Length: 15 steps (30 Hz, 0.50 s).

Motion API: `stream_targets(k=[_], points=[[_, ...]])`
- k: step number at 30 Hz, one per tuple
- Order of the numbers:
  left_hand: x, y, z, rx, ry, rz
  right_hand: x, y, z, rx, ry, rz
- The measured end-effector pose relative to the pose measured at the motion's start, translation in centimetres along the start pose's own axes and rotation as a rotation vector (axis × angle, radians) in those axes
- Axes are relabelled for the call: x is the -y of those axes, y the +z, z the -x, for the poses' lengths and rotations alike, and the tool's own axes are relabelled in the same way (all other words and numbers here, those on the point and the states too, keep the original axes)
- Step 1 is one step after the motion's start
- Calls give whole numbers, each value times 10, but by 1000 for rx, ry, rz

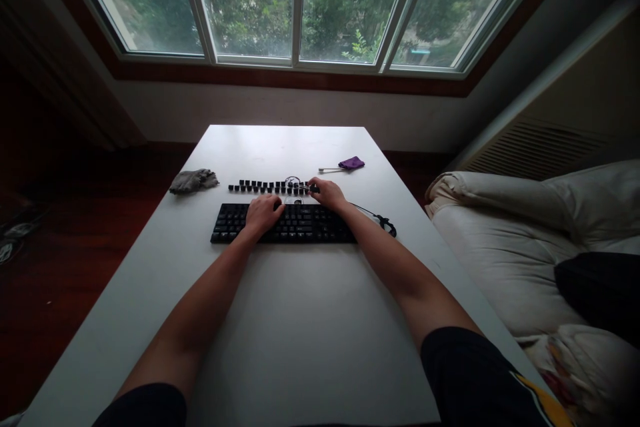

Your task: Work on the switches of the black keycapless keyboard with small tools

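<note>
A black keyboard (300,230) lies across the white table in front of me. My left hand (261,215) rests on its upper left part, fingers bent over the far edge and thumb on the keys, gripping it. Beyond the keyboard, loose black keycaps (260,187) stand in two rows. My right hand (327,193) is at the right end of these rows, thumb and fingers pinched on a thin wire tool (303,187) that looks like a keycap puller. The tool's grip is hidden in my fingers. Whether a keycap is caught in it is too small to tell.
A crumpled grey cloth (194,181) lies at the table's left edge. Farther back are a purple cloth (351,163) and a thin pale stick (327,169). The keyboard's coiled cable (387,225) lies to the right. A cream sofa (493,240) stands beside the white table (310,320).
</note>
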State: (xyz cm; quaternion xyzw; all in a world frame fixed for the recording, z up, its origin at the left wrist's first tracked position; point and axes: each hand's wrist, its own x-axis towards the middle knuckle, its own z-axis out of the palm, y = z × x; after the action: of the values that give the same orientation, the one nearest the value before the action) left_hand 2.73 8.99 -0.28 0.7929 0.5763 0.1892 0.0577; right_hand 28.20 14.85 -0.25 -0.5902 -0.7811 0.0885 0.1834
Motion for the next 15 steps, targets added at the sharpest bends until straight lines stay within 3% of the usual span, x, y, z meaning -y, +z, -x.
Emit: stream_targets(k=[6, 15], points=[[-3, -2, 5, -7, 20, -9, 15, -13, 30, -201, 19, -286], [-16, -2, 13, -93, 119, -110, 40, -23, 117, -380, 20, -665]])
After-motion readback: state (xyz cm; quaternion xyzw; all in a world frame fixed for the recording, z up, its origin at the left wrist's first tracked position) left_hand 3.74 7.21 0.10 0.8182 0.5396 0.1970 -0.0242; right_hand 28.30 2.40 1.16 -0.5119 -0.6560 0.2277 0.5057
